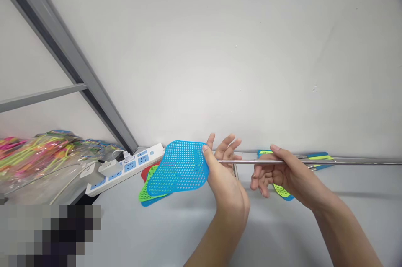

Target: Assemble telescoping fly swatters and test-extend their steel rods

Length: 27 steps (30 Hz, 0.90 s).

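A blue fly swatter point(179, 166) with a perforated flat head and a long, thin metal rod is held up level above the table. My left hand point(228, 179) grips it where the head meets the rod, thumb on the near side and the other fingers spread behind. Farther along the rod, my right hand point(287, 174) has its thumb against the metal and its fingers loosely curled beneath. Under the blue head lie more swatter heads, a green one point(146, 191) and a red one, partly covered. Behind my right hand are yellow-and-blue swatters point(318, 158), partly hidden.
A white power strip point(125, 170) with plugs in it lies left of the swatter heads. Plastic-wrapped colourful goods point(47, 154) are piled at far left, by a grey metal frame point(72, 57). A pale wall point(235, 70) stands behind the grey table point(141, 233).
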{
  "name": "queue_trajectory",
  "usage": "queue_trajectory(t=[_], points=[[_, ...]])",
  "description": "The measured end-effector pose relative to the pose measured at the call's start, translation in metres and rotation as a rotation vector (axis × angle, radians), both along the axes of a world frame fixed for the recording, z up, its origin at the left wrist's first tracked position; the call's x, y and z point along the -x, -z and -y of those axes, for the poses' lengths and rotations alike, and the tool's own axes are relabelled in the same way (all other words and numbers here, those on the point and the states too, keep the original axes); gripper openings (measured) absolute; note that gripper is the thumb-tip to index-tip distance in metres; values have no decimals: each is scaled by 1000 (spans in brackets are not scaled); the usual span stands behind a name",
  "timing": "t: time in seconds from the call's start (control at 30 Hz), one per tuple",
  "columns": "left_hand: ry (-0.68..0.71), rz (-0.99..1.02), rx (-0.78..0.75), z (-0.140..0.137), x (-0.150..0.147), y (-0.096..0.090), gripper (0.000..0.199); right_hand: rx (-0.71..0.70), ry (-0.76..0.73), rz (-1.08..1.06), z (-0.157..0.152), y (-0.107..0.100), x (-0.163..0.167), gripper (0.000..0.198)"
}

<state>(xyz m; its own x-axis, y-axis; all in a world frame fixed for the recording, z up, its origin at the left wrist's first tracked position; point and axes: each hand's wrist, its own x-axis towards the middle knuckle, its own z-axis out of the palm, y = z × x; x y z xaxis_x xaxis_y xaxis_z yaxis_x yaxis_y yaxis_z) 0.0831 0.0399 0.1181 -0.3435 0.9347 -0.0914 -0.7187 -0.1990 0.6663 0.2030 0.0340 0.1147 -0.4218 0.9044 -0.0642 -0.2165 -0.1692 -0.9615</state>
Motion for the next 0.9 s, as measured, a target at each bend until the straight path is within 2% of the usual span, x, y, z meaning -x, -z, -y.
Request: queue_trajectory(t=[0.13, 0.33, 0.6, 0.9], points=[[13, 53, -29, -1, -1, 0, 36, -26, 45, 10, 0, 0, 0, 49], [45, 125, -44, -1, -1, -4, 34, -83, 10, -23, -1, 0, 2, 55], [93, 170, -73, 1, -1, -6, 33, -78, 37, -64, -3, 2, 1, 54], [146, 188, -22, -1, 0, -2, 25, -35, 99, -106, -3, 4, 0, 49]])
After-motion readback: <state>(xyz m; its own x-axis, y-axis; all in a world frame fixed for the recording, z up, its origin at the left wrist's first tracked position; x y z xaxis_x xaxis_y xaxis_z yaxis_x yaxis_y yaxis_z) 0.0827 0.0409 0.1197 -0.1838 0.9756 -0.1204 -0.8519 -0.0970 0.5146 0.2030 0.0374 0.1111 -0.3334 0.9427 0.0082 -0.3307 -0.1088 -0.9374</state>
